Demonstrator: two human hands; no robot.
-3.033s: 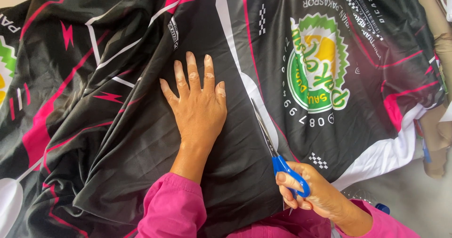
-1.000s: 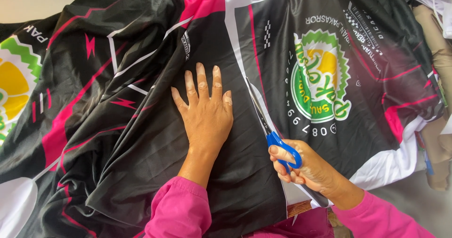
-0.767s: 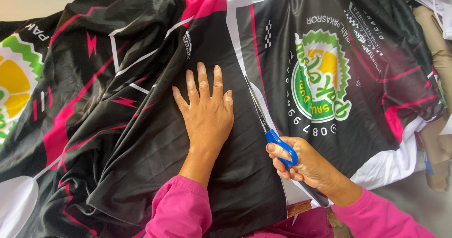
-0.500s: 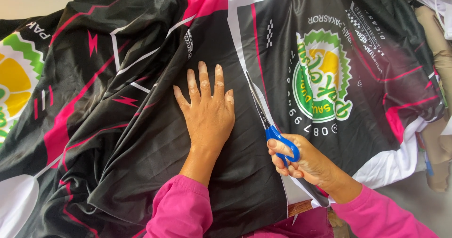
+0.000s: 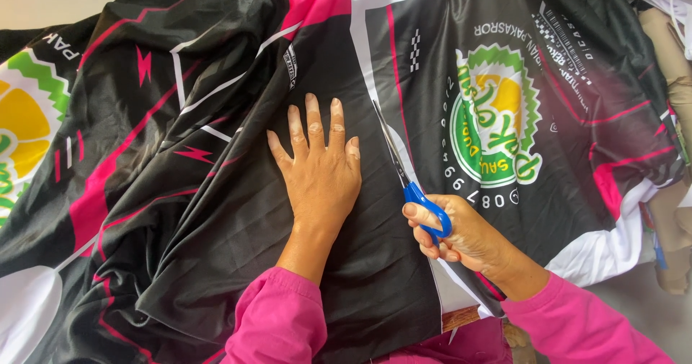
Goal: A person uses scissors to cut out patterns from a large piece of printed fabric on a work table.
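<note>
While L hand lies flat, open on 1 printed fabric, R hand grips 1 scissors.

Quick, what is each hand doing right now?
Left hand: open, pressed flat on the black printed fabric.
Right hand: closed around the blue-handled scissors, cutting the fabric.

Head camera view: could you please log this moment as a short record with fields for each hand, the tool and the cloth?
left hand: left hand lies flat, fingers spread, pressing on the cloth
right hand: right hand grips the scissors by their handles
tool: blue-handled metal scissors, blades pointing away from the person along a white stripe beside the left hand
cloth: glossy black printed fabric with pink and white stripes, rumpled at left, carrying a round green and yellow emblem
sleeves: pink
</note>
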